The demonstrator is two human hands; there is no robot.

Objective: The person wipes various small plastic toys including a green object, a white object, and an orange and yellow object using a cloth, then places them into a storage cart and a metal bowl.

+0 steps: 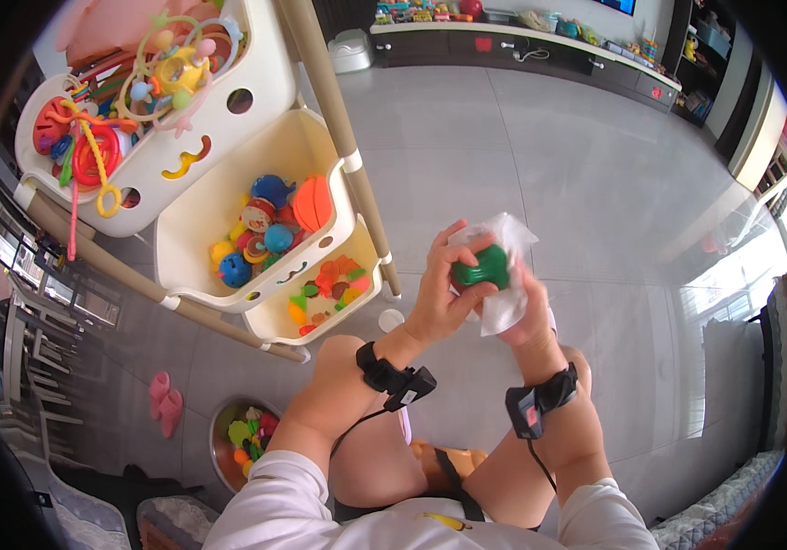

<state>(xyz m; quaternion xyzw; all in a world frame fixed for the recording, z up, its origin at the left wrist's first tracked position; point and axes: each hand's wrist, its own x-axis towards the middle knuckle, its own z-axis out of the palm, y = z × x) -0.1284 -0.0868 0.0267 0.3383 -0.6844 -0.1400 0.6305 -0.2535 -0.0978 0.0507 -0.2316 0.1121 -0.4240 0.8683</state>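
Note:
My left hand (447, 282) grips a glossy green toy (486, 267), its fingers over the top and its thumb below. A white tissue or cloth (507, 302) lies against the toy's right side, held by my right hand (527, 309), whose fingers are partly hidden behind it. Both hands are raised above my knees. On the floor at the lower left, a metal bowl (214, 440) holds colourful toy pieces.
A tiered storage rack with white bins (194, 278) full of toys stands at the left. Pink slippers (168, 405) lie on the floor. A long low cabinet (448, 45) with toys on top runs along the far wall.

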